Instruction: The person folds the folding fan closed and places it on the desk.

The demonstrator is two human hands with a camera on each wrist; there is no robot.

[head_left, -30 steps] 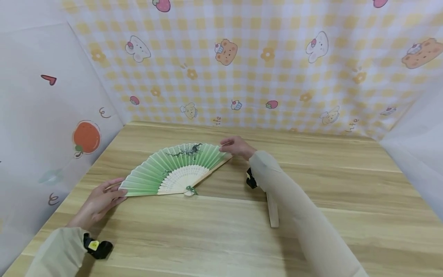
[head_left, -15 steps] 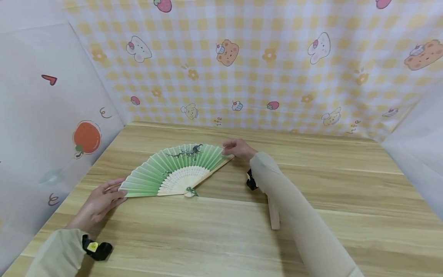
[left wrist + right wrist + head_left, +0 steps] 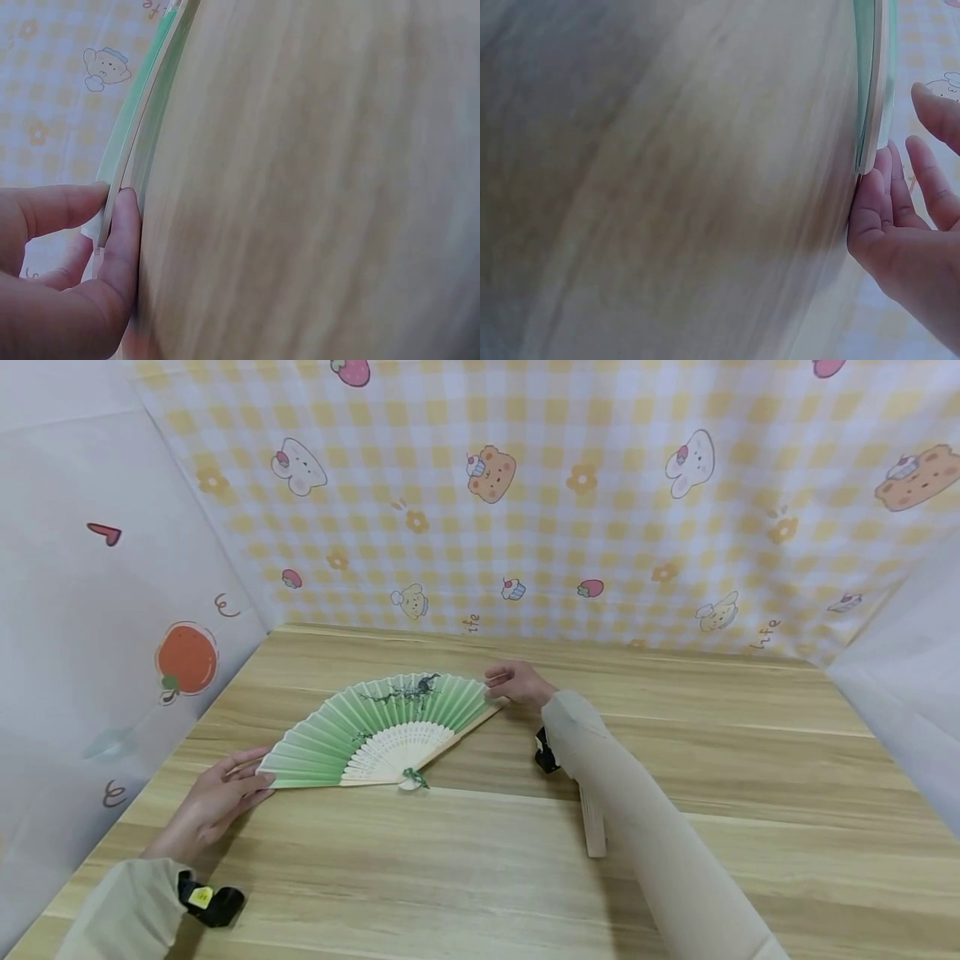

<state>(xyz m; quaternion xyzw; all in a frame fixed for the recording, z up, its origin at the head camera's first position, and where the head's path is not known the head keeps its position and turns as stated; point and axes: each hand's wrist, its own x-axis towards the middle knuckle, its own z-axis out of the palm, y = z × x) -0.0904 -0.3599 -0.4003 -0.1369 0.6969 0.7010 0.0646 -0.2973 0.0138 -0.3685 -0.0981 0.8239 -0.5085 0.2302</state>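
Observation:
A green folding fan (image 3: 307, 752) lies spread on the wooden table, with a dark branch print, pale pierced ribs and a green cord at its pivot. At its left end, my left hand (image 3: 217, 795) pinches the outer rib between thumb and finger, as the left wrist view shows. My right hand (image 3: 521, 683) is at the far right end. In the right wrist view its fingertips (image 3: 868, 191) meet the tip of the wooden guard (image 3: 874, 97) from the table side, while the thumb stands apart from the fan.
A pale slatted wooden stick (image 3: 593, 827) lies partly hidden beneath the right forearm. The table (image 3: 450, 877) reaches back to a yellow checked cloth wall (image 3: 555, 527); white sheets (image 3: 67, 610) hang at the sides.
My right hand has shifted very slightly to the right over the last second, with the fan's right edge moving along. The left hand keeps its hold.

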